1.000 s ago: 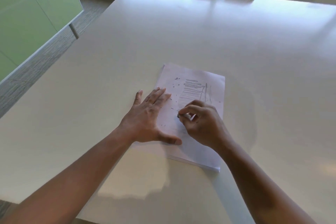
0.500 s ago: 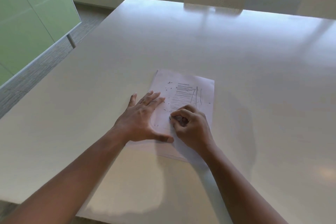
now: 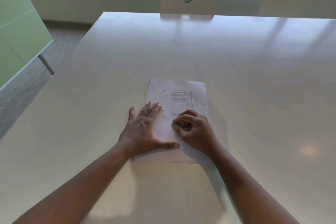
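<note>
Both hands rest on the paper stack [image 3: 181,88], which lies on the surface [image 3: 254,78] toward its near edge. Left hand [image 3: 145,129] lies flat, fingers straight and spread, pressing the stack's left half. Right hand [image 3: 195,132] is curled, pinching a small dark-tipped object [image 3: 179,124] against the top sheet. Printed lines and scribbled strokes mark the sheet, too blurred to read.

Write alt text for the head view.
A person's left hand presses flat on a white printed paper stack while the right hand pinches a small dark object against it, on a pale glossy table.
</note>
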Motion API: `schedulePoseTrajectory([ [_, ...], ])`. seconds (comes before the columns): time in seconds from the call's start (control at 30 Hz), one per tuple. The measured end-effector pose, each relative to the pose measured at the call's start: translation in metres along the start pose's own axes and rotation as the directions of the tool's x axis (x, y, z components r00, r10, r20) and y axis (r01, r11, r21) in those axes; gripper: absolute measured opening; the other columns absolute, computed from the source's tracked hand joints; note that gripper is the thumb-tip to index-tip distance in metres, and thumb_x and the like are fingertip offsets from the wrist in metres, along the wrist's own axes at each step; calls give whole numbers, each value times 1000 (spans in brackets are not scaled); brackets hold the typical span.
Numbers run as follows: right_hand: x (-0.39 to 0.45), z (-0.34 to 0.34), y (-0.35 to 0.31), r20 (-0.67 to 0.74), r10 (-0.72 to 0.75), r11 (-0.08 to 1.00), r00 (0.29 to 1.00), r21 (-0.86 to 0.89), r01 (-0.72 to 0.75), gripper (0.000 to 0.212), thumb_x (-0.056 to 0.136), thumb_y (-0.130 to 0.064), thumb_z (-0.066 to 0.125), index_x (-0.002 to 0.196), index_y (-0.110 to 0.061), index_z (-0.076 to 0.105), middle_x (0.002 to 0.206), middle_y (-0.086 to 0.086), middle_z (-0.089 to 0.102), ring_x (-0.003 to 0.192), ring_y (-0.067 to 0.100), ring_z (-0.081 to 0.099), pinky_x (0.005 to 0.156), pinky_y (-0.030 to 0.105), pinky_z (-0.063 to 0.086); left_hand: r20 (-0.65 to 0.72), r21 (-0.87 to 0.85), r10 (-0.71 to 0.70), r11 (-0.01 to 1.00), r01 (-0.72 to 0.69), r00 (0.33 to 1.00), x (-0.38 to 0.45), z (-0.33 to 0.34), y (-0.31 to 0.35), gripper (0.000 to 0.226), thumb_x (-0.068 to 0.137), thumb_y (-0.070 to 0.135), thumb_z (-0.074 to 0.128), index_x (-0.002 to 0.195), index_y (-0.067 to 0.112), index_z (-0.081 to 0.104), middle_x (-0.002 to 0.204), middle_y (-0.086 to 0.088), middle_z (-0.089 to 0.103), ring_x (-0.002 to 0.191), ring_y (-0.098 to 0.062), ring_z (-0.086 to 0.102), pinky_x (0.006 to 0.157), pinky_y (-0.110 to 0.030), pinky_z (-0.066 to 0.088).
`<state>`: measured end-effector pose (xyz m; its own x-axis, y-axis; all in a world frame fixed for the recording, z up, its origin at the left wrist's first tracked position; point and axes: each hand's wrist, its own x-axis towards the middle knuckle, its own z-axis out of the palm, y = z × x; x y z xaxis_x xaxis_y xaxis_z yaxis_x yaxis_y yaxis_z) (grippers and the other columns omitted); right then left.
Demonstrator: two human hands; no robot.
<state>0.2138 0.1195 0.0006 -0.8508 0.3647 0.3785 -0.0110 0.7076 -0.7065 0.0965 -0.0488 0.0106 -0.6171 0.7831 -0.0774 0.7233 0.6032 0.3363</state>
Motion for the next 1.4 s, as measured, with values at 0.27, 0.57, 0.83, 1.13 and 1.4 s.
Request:
schedulePoseTrajectory([
  [0.27,0,8,-15,-77,142,990,987,-2,-143,9,76,-8,79,79,-17,79,86,-9,70,80,6,67,75,16,53,70,29,-33,999,31,997,3,-1,-3,156,42,111,31,165,20,3,172,11,-2,156,-3,-12,123,-59,-12],
  [0.57,3,12,-25,-67,324,946,944,10,-324,11,75,-9,79,75,-21,78,88,-11,69,80,4,65,71,8,46,145,77,124,988,-136,982,34,-49,-23,104,75,87,58,157,26,37,160,7,38,147,-17,35,123,-62,15],
  [0.83,13,7,-29,38,381,924,924,0,-381,14,72,-5,74,73,-18,78,87,-8,69,72,8,65,67,17,51,-147,-209,161,959,-190,976,106,-55,-40,35,103,22,50,133,28,67,135,5,67,124,-19,60,105,-35,47],
  [1.13,29,-4,-32,204,380,925,902,-96,-368,10,77,-13,79,75,-22,77,89,-12,68,74,10,64,67,18,53,-128,-326,325,878,-349,937,183,-54,-27,48,102,7,38,131,30,69,140,3,65,126,-17,60,103,-31,49],
  [1.4,52,-13,-19,208,345,938,915,-30,-347,8,81,-12,78,82,-19,78,91,-10,69,74,13,64,64,18,52,-25,-332,398,862,-384,917,215,-31,-28,46,105,14,38,132,37,67,137,-2,67,117,-20,64,99,-35,52],
])
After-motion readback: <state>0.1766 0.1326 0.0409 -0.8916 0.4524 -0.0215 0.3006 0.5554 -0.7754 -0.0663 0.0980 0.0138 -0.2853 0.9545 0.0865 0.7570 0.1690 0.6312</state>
